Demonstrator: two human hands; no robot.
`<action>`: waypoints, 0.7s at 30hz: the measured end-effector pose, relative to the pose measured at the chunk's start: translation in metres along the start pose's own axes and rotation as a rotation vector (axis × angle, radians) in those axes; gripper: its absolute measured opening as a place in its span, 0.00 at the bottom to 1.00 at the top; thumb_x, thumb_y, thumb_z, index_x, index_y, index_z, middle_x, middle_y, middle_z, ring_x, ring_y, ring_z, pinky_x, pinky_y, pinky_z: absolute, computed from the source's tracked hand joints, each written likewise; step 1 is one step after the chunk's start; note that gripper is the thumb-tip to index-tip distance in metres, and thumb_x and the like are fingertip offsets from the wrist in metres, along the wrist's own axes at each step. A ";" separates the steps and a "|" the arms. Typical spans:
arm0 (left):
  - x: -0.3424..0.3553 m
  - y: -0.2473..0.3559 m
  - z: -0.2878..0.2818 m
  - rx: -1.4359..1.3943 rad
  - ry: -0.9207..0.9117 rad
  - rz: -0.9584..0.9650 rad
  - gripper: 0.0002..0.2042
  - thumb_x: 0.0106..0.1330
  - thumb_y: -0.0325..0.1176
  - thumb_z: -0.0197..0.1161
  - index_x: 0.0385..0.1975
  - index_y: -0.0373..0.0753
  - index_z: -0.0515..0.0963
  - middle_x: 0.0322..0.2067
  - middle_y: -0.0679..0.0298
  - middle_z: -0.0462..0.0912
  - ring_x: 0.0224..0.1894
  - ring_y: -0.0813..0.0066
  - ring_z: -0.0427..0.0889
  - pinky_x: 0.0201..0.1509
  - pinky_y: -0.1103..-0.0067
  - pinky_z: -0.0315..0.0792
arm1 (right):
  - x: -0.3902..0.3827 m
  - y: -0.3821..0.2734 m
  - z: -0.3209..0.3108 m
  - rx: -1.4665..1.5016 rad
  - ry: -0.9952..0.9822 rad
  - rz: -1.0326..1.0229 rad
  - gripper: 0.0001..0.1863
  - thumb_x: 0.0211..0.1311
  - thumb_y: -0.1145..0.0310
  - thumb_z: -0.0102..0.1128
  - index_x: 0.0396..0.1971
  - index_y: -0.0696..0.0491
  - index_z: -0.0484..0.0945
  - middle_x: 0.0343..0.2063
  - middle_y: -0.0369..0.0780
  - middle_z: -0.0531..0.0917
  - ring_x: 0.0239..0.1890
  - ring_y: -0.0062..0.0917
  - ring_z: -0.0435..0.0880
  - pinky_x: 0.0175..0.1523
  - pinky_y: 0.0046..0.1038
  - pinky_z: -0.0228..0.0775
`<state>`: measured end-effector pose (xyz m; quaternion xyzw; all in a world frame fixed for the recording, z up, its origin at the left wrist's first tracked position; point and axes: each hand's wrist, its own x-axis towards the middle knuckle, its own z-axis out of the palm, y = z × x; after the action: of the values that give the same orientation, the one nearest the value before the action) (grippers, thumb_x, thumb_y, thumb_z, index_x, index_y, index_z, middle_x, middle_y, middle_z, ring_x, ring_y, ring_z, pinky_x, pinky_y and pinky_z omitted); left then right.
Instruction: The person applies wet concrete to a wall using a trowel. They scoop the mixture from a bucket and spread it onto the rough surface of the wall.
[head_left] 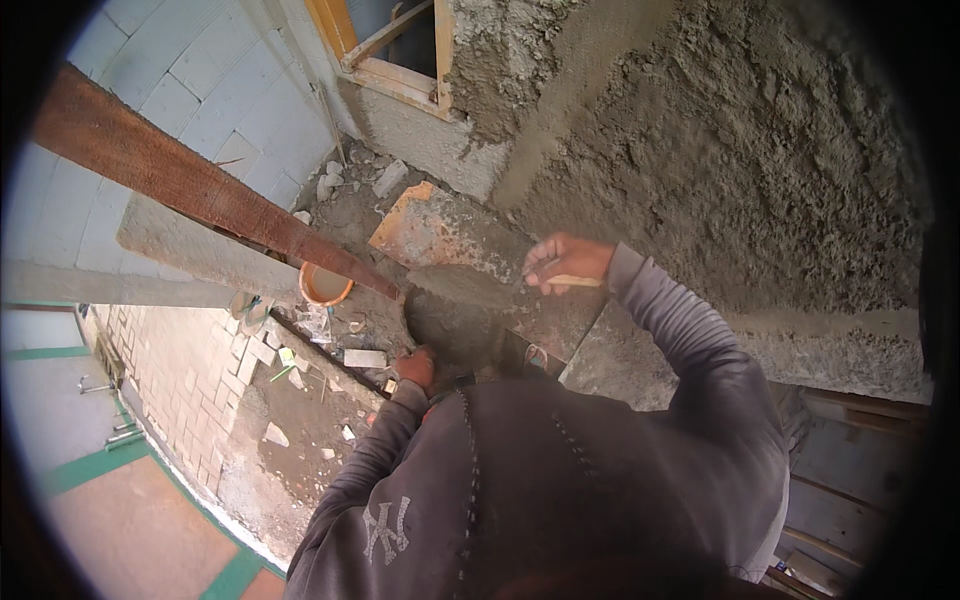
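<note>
My right hand (568, 262) is closed on the pale wooden handle (578, 281) of a trowel, its mortar-coated blade (470, 283) pointing left over a dark container of wet grey mortar (450, 330). Lower left, my left hand (415, 368) has its fingers wrapped on that container's near-left rim. A rust-stained board (410, 225) lies beyond the trowel, at the foot of the wall. An orange bucket (342, 294) of greyish liquid sits left of the container.
A long reddish timber (190, 190) slants down from upper left toward the container. Rough mortared wall (720, 150) fills the upper right, beside a wooden window frame (400, 80). Rubble (390, 178) lines the wall's foot. A paved strip (160, 350) runs along the left.
</note>
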<state>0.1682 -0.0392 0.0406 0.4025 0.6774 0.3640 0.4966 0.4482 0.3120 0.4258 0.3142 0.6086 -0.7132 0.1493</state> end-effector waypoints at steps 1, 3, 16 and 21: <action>-0.003 -0.011 0.000 -0.064 0.022 0.006 0.26 0.74 0.59 0.46 0.39 0.36 0.74 0.38 0.57 0.79 0.36 0.61 0.79 0.41 0.64 0.76 | 0.005 -0.011 -0.022 0.024 0.027 0.013 0.17 0.68 0.59 0.70 0.48 0.56 0.83 0.30 0.35 0.86 0.28 0.16 0.83 0.33 0.21 0.77; -0.020 0.003 -0.005 0.156 0.048 0.068 0.25 0.72 0.57 0.50 0.37 0.37 0.75 0.37 0.57 0.79 0.36 0.62 0.79 0.41 0.66 0.75 | 0.013 -0.035 -0.075 0.028 0.151 0.005 0.18 0.67 0.58 0.70 0.48 0.57 0.83 0.28 0.36 0.86 0.21 0.17 0.81 0.26 0.21 0.76; -0.058 -0.019 0.037 0.602 0.233 0.060 0.05 0.66 0.34 0.59 0.30 0.46 0.79 0.28 0.67 0.82 0.30 0.69 0.84 0.31 0.67 0.75 | -0.104 -0.085 -0.050 -0.372 0.811 -0.185 0.13 0.70 0.61 0.67 0.38 0.57 0.84 0.25 0.32 0.80 0.24 0.13 0.71 0.30 0.21 0.64; -0.037 0.052 0.080 -0.286 0.342 0.000 0.06 0.66 0.28 0.61 0.38 0.36 0.73 0.22 0.66 0.77 0.23 0.78 0.75 0.24 0.74 0.68 | -0.017 0.067 0.007 -1.003 0.480 0.031 0.19 0.68 0.57 0.65 0.47 0.57 0.84 0.42 0.48 0.88 0.46 0.42 0.87 0.51 0.41 0.78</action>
<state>0.2622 -0.0436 0.0820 0.2601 0.6933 0.5194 0.4265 0.4992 0.2875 0.3847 0.3672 0.8858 -0.2420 0.1480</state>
